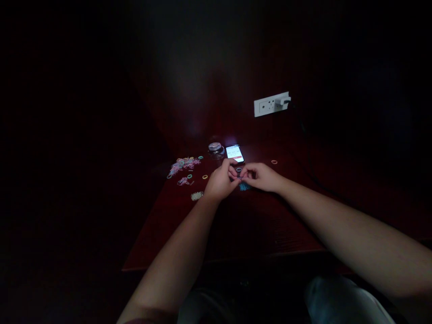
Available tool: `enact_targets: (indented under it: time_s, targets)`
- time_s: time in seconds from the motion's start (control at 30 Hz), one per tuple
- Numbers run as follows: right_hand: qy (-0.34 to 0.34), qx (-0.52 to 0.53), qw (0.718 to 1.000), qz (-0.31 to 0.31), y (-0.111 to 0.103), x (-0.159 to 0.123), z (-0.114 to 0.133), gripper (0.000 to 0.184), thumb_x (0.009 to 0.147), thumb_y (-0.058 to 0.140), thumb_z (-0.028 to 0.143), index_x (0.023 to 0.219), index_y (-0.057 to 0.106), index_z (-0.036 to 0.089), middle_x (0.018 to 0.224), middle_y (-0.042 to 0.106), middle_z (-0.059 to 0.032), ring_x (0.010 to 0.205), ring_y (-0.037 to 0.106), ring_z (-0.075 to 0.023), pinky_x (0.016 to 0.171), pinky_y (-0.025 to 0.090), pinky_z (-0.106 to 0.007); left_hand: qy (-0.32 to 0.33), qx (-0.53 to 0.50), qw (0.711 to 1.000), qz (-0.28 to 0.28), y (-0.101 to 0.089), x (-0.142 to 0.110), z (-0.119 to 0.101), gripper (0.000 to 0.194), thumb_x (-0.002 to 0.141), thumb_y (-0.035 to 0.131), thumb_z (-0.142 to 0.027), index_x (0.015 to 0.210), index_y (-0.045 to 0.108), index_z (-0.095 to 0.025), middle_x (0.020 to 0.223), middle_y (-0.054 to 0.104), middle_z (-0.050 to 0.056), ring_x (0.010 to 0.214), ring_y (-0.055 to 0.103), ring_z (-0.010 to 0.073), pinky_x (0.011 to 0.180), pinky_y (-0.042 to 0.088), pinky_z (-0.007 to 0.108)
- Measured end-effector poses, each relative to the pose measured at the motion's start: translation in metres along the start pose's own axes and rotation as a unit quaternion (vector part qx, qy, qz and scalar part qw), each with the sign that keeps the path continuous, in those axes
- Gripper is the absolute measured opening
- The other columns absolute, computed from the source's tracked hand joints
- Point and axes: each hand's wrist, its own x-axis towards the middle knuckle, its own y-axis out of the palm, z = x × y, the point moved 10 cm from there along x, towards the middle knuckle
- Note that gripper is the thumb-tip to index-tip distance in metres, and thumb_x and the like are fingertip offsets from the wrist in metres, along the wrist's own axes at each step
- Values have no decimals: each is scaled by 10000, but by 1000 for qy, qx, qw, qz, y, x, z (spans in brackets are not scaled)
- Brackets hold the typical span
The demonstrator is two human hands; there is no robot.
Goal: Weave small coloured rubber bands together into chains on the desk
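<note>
My left hand (221, 183) and my right hand (261, 177) meet over the middle of a dark red table (236, 229), fingertips pinched together. Between them they hold a small bluish band (239, 178), too small and dim to make out well. A little heap of blue bands (244, 186) lies on the table just under my right hand. Just beyond my fingers a single small ring (239, 169) lies flat.
A pile of small coloured rubber bands (184, 164) spreads at the table's left, with loose rings (204, 177) and a pale cluster (196, 195) nearby. A lit phone (235, 153) and a small clear jar (216, 150) sit behind. A wall socket (272, 104) holds a plug.
</note>
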Motion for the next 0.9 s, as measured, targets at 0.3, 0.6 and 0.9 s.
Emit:
enact_targets:
  time_s: [0.3,0.6,0.9]
  targets:
    - [4,-17,1000,-13,-4,-1,0,99,751,589,213,788,638,135,667,562,-7,577,487,-98,532,394,-215,9,-27,1000,2,-1,0,2,506,679,701,-95,1114,474,-221,849,634,-15,720,624,99,668,492,213]
    - [5,-22,1000,-17,-7,-2,2,94,745,587,202,788,644,141,689,578,-17,598,503,-110,548,406,-228,37,-36,999,14,-1,-2,3,377,741,663,-148,1084,518,-204,883,684,10,774,631,114,739,508,253]
    - [-12,-6,1000,-12,-3,-2,2,99,738,631,218,811,631,151,701,566,-11,606,496,-108,541,400,-223,65,3,998,4,-4,-3,-4,202,780,623,-163,980,609,-186,831,663,9,717,585,103,682,472,231]
